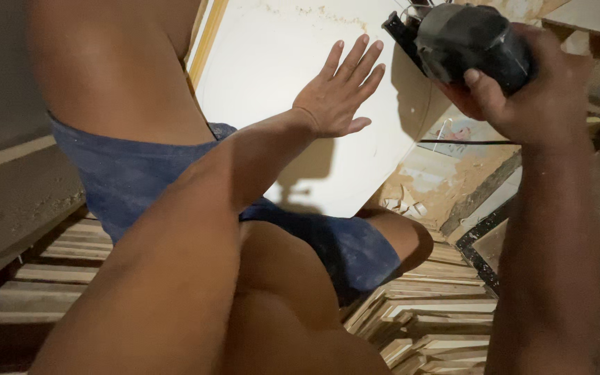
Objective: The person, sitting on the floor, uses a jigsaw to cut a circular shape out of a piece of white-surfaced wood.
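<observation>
My left hand (338, 90) lies flat with its fingers spread on a large white board (272, 62) that leans at a slant. At the top right my right hand (522, 87) grips a dark grey handheld power tool (463, 42), held just above the board's right edge. My bare torso, blue shorts (133, 180) and bent knee fill the left and centre.
Stacks of cut wooden strips and offcuts (432, 319) lie at the bottom, with more (57, 271) at the lower left. A sawdust-covered floor and scrap panels (453, 180) sit under the board's right corner. A grey wall (1, 76) runs along the left.
</observation>
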